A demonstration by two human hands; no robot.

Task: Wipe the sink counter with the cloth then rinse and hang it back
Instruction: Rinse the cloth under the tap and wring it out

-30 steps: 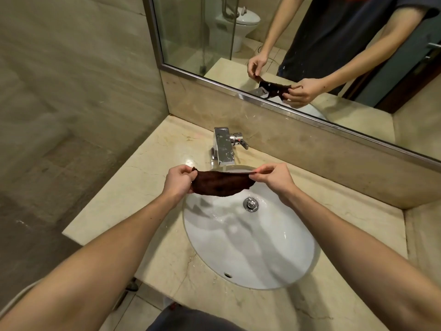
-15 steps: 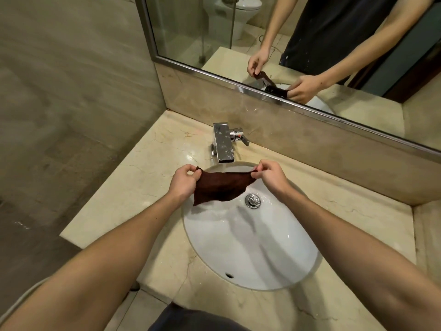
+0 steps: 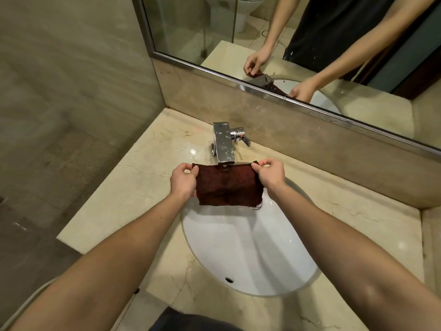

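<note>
Cloth (image 3: 228, 185) spread between left hand (image 3: 183, 180) and right hand (image 3: 270, 174), top corners pinched.

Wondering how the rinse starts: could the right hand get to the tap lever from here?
Probably yes. The lever sits just beyond the right hand with nothing between them, but that hand pinches the cloth and would have to let go first.

Hands (image 3: 182, 181) (image 3: 272, 176) hold cloth (image 3: 228, 186) spread above the sink (image 3: 250, 249).
</note>
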